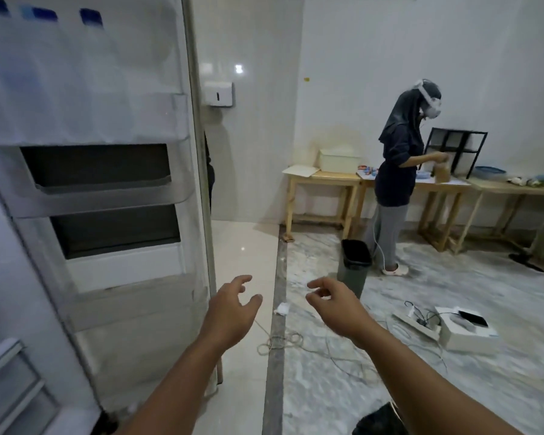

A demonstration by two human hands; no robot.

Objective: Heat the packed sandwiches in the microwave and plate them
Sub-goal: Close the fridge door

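Observation:
An open fridge door [101, 189] fills the left side, with white door shelves and blue-capped bottles [44, 14] in the top shelf. My left hand [233, 309] hangs in the air just right of the door's edge, fingers loosely spread, holding nothing. My right hand [336, 304] hovers beside it over the floor, fingers relaxed and slightly curled, also empty. No sandwiches, microwave or plates are in view.
A person [399, 171] stands at wooden tables [327, 180] along the far wall. On the floor are a grey bin [354, 265], an open white box [465, 331] with cables, a cord [280, 340], and a crumpled paper scrap [281, 308].

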